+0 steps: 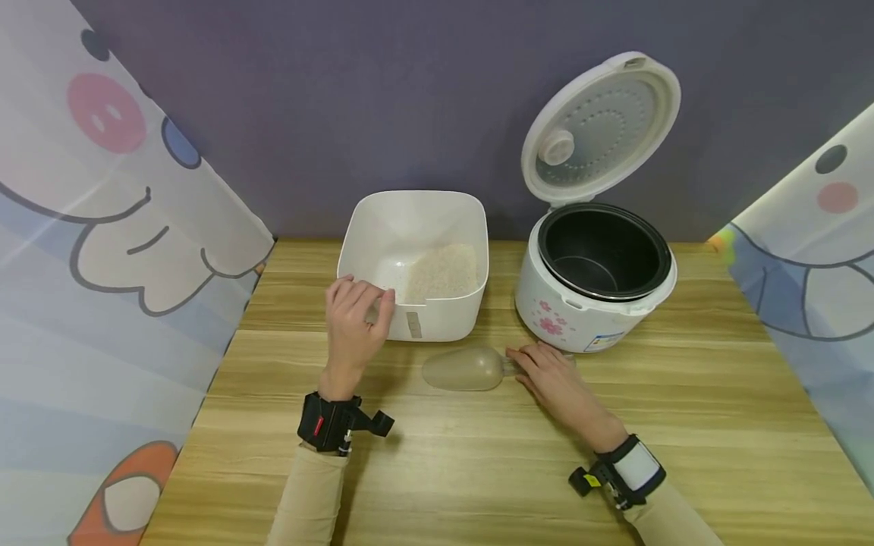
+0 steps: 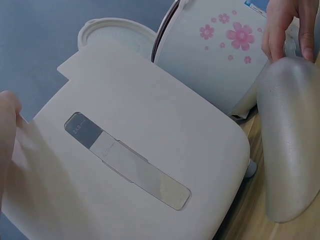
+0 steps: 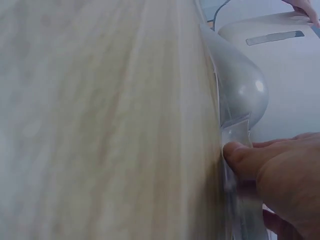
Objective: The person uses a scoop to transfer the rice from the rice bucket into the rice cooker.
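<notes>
- Rice bin (image 1: 447,320): plain white
- Scoop (image 1: 467,369): translucent grey-beige
- Rice cooker (image 1: 580,315): white, pink blossom print
- Inner pot (image 1: 604,254): black
- Counter (image 1: 464,470): yellow-brown wood grain
- Sleeve (image 1: 310,493): beige

A white rice cooker (image 1: 546,318) and grain bin (image 1: 454,322) on a wooden table (image 1: 478,470) (cartoon-printed sheets (image 1: 41,334) alongside) suggest a kitchen-like corner.

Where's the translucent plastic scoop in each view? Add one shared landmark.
Head: translucent plastic scoop, below centre, slightly right.
Left wrist: scoop, along the right edge.
Right wrist: scoop, right of centre, handle running down the picture.
Shared landmark: narrow window strip on the white plastic bin.
</notes>
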Action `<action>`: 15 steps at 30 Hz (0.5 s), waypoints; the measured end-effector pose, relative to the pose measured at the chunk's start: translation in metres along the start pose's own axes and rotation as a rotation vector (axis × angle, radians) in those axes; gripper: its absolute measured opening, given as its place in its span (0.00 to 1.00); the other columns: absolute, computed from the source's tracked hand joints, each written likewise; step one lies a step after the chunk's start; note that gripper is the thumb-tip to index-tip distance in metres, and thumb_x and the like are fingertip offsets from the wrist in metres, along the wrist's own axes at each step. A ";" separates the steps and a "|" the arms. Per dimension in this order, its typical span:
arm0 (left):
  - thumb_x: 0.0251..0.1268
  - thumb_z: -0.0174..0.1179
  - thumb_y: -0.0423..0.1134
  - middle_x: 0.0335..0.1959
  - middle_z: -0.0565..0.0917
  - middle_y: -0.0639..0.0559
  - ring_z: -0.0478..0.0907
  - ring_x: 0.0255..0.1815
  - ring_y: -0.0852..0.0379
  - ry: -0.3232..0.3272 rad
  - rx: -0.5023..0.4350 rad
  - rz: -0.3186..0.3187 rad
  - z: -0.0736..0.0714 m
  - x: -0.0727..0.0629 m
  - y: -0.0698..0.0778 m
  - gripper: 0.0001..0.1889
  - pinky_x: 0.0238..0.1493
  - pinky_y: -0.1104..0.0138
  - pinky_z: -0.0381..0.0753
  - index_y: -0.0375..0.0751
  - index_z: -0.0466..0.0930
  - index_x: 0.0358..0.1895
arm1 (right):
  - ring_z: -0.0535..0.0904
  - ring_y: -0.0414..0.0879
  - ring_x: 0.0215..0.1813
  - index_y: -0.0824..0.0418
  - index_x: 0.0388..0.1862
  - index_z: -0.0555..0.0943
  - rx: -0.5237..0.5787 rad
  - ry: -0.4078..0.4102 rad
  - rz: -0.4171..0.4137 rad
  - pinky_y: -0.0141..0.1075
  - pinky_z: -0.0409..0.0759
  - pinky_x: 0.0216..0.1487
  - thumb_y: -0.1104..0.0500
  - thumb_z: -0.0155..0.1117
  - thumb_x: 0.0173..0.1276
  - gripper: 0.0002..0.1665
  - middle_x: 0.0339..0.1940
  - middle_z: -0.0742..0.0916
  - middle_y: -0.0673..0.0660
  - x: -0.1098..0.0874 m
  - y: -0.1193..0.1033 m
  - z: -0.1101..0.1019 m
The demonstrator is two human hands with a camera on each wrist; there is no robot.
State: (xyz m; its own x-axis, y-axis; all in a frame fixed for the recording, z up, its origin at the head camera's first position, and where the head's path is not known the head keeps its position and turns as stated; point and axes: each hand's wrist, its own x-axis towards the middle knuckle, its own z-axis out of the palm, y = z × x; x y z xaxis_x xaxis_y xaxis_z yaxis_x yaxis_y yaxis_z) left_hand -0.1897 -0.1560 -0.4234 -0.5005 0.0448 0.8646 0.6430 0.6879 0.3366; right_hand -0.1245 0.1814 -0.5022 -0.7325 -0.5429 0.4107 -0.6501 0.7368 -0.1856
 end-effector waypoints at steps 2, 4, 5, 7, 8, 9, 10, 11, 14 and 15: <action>0.71 0.56 0.43 0.23 0.83 0.44 0.75 0.29 0.43 -0.004 0.005 0.005 0.001 0.000 0.000 0.19 0.61 0.46 0.70 0.36 0.80 0.23 | 0.81 0.58 0.52 0.65 0.61 0.80 0.008 -0.006 0.004 0.53 0.78 0.55 0.65 0.72 0.65 0.25 0.48 0.84 0.60 0.000 0.000 -0.002; 0.71 0.55 0.44 0.22 0.82 0.44 0.73 0.29 0.43 -0.010 0.015 0.010 0.001 0.000 0.001 0.19 0.61 0.46 0.70 0.36 0.79 0.23 | 0.81 0.57 0.51 0.65 0.61 0.79 0.013 -0.017 0.006 0.52 0.79 0.53 0.65 0.71 0.65 0.25 0.48 0.83 0.60 0.000 -0.001 -0.005; 0.71 0.55 0.44 0.22 0.81 0.44 0.73 0.29 0.43 -0.011 0.019 0.011 0.002 -0.001 0.001 0.19 0.60 0.46 0.70 0.36 0.79 0.23 | 0.81 0.57 0.51 0.65 0.61 0.79 0.016 -0.023 0.005 0.52 0.79 0.52 0.66 0.70 0.66 0.24 0.48 0.83 0.60 0.000 -0.001 -0.007; 0.72 0.54 0.44 0.22 0.80 0.44 0.72 0.29 0.43 -0.009 0.028 0.011 0.002 -0.001 0.002 0.19 0.60 0.46 0.69 0.36 0.78 0.24 | 0.81 0.56 0.50 0.65 0.62 0.79 0.017 -0.030 -0.004 0.51 0.80 0.50 0.66 0.70 0.66 0.25 0.48 0.83 0.60 0.000 -0.002 -0.013; 0.72 0.54 0.44 0.22 0.79 0.44 0.71 0.30 0.43 -0.007 0.032 0.011 0.003 -0.002 0.002 0.19 0.60 0.46 0.69 0.36 0.78 0.24 | 0.81 0.56 0.49 0.65 0.62 0.79 0.019 -0.031 -0.010 0.51 0.80 0.49 0.65 0.70 0.66 0.25 0.48 0.83 0.60 0.000 -0.002 -0.017; 0.72 0.54 0.44 0.22 0.79 0.44 0.71 0.30 0.43 -0.005 0.035 0.011 0.003 -0.002 0.002 0.19 0.60 0.46 0.69 0.36 0.77 0.24 | 0.82 0.55 0.48 0.64 0.62 0.79 0.022 -0.029 -0.020 0.50 0.81 0.47 0.65 0.71 0.65 0.26 0.48 0.83 0.59 0.001 -0.003 -0.020; 0.72 0.54 0.44 0.22 0.78 0.44 0.71 0.30 0.42 0.000 0.038 0.011 0.003 -0.002 0.002 0.19 0.60 0.46 0.69 0.36 0.77 0.23 | 0.82 0.54 0.47 0.64 0.62 0.79 0.027 -0.027 -0.027 0.50 0.81 0.45 0.65 0.71 0.65 0.26 0.48 0.83 0.59 0.001 -0.004 -0.024; 0.73 0.54 0.44 0.21 0.77 0.44 0.71 0.30 0.42 0.005 0.038 0.012 0.003 -0.002 0.001 0.19 0.59 0.46 0.69 0.36 0.76 0.23 | 0.82 0.54 0.46 0.64 0.63 0.79 0.041 -0.026 -0.034 0.50 0.82 0.45 0.65 0.71 0.64 0.27 0.48 0.84 0.59 0.002 -0.005 -0.029; 0.73 0.53 0.44 0.21 0.76 0.45 0.70 0.30 0.42 0.015 0.043 0.019 0.003 -0.003 0.000 0.19 0.58 0.47 0.69 0.36 0.75 0.23 | 0.83 0.50 0.45 0.64 0.65 0.77 0.107 -0.036 -0.035 0.48 0.83 0.44 0.67 0.70 0.65 0.28 0.48 0.84 0.57 0.003 -0.010 -0.043; 0.73 0.53 0.44 0.21 0.75 0.45 0.70 0.30 0.42 0.017 0.044 0.021 0.003 -0.003 -0.001 0.19 0.57 0.47 0.69 0.37 0.75 0.23 | 0.84 0.49 0.46 0.64 0.65 0.77 0.135 -0.044 -0.030 0.48 0.83 0.45 0.67 0.69 0.65 0.28 0.50 0.84 0.57 0.004 -0.012 -0.048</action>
State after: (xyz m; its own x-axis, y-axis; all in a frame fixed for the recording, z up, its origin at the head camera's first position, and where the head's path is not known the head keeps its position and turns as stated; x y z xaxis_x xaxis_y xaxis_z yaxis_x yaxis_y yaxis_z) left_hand -0.1906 -0.1542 -0.4277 -0.4770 0.0472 0.8776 0.6267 0.7183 0.3021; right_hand -0.1096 0.1894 -0.4551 -0.7188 -0.5829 0.3788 -0.6906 0.6611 -0.2933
